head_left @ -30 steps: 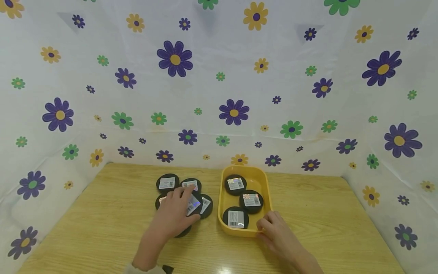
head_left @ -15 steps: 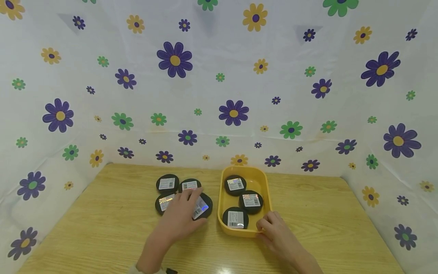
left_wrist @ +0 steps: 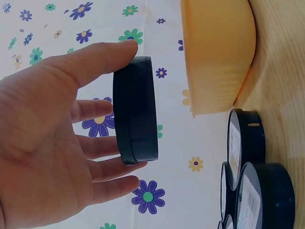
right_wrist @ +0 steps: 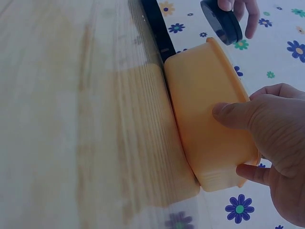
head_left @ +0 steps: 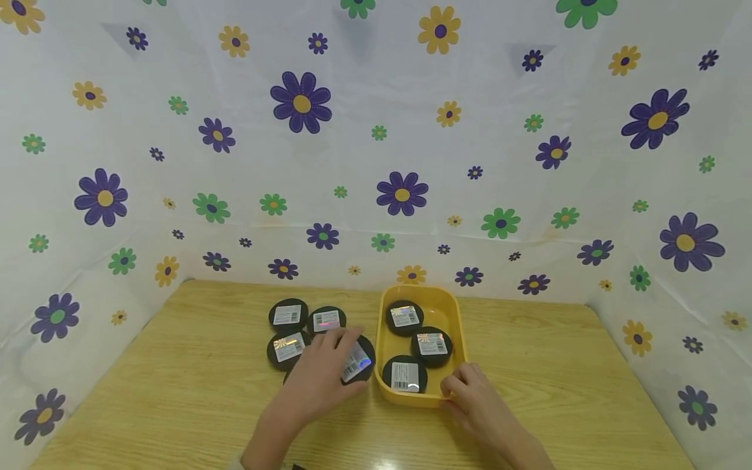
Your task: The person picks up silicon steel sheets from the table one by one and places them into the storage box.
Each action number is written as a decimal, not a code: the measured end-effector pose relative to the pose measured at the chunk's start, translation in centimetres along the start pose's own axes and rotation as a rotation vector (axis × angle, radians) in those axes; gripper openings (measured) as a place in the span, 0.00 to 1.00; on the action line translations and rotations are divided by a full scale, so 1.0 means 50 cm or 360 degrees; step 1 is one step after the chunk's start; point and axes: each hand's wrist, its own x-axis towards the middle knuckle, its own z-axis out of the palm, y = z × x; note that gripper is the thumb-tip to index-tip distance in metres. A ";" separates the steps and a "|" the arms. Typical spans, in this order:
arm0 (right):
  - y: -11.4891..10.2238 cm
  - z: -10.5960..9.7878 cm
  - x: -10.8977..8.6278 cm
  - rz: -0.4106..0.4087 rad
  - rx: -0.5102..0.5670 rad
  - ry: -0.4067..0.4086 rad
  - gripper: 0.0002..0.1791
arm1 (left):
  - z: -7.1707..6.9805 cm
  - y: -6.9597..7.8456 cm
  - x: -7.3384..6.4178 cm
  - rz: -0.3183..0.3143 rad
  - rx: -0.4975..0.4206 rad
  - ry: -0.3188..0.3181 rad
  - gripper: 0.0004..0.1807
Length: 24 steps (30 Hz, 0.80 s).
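My left hand (head_left: pixel 317 378) grips a flat, round black container (head_left: pixel 365 359) by its edge, between thumb and fingers. A shiny white label on the container faces up. In the left wrist view, this black container (left_wrist: pixel 136 109) is raised off the table, with the thumb on its upper edge. It is just left of a yellow tray (head_left: pixel 443 310) in the head view. My right hand (head_left: pixel 482 401) holds the tray at its near right corner. In the right wrist view, the right thumb (right_wrist: pixel 228 114) presses on the tray's outer wall. Inside lie three similar containers (head_left: pixel 431 346).
Left of the tray, several more labelled black containers (head_left: pixel 288 315) lie close together on the wooden table (head_left: pixel 558 378). One of them is mostly hidden by my left hand. A white flowered cloth (head_left: pixel 346 150) stands around the back and sides.
My left hand has lifted the black container from the group and carried it rightward, close to the tray's left wall. The right hand and the tray have stayed in place.
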 end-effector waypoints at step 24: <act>0.008 0.000 0.000 -0.0031 0.0013 0.0040 0.17 | 0.048 0.040 0.042 0.0077 -0.0073 -0.0114 0.46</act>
